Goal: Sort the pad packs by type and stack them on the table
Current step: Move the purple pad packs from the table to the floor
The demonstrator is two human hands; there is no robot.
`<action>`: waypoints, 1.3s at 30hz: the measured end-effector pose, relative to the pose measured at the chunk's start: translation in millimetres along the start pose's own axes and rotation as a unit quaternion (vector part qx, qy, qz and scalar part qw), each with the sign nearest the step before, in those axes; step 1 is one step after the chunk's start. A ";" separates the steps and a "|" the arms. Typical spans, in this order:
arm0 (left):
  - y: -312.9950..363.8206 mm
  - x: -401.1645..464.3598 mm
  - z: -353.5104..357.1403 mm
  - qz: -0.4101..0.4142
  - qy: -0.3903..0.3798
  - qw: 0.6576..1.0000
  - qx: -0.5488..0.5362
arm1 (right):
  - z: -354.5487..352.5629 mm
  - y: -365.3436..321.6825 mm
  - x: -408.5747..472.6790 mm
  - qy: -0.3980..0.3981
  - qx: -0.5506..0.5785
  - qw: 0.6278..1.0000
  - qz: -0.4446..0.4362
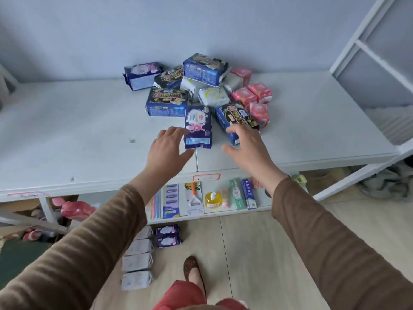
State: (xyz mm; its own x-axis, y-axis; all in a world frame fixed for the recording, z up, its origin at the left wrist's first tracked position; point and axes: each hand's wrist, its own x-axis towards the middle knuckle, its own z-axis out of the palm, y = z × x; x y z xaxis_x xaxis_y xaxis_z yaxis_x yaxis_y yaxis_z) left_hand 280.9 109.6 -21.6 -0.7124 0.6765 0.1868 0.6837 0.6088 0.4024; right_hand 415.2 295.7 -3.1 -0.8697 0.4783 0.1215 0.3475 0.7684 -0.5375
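Note:
A heap of pad packs lies at the back middle of the white table (67, 135): blue-and-black packs (167, 101), white packs (213, 96), small pink packs (257, 101) and purple packs. One purple pack (198, 127) lies nearest me, with another purple pack (143, 74) at the far left. My left hand (166, 151) hovers open just left of the near purple pack, fingertips by its edge. Spread open, my right hand (248, 146) is over the lower end of a blue-and-black pack (232, 118). Neither hand holds anything.
A lower shelf under the table edge carries small goods (210, 198). On the floor lie several white packs (137, 262) and two purple packs (168, 236). A white metal frame (368, 52) rises at the right. My foot (192, 268) stands below.

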 end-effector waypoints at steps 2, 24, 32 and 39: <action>-1.5 23.9 2.4 -0.001 -0.011 1.000 -0.002 | -3.0 5.7 19.7 -0.006 0.006 1.000 0.005; -81.4 188.6 4.4 -0.181 0.018 0.983 0.031 | 64.1 5.8 171.4 -0.163 -0.152 0.970 -0.100; -98.7 209.1 8.4 -0.190 0.001 0.981 0.031 | 61.5 6.9 190.8 -0.189 -0.080 0.968 -0.147; -163.6 262.6 -11.3 -0.231 0.010 0.971 0.061 | 68.3 16.4 200.8 -0.223 -0.031 0.966 -0.124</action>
State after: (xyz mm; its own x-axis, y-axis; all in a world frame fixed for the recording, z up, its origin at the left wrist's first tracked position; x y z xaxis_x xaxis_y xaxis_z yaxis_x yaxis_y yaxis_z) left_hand -19.8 182.9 -28.3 -0.9495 0.3124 0.0302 0.3037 0.8905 0.3388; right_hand 222.3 375.3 -44.5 -0.9889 0.0558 -0.1379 0.1166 0.8665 -0.4853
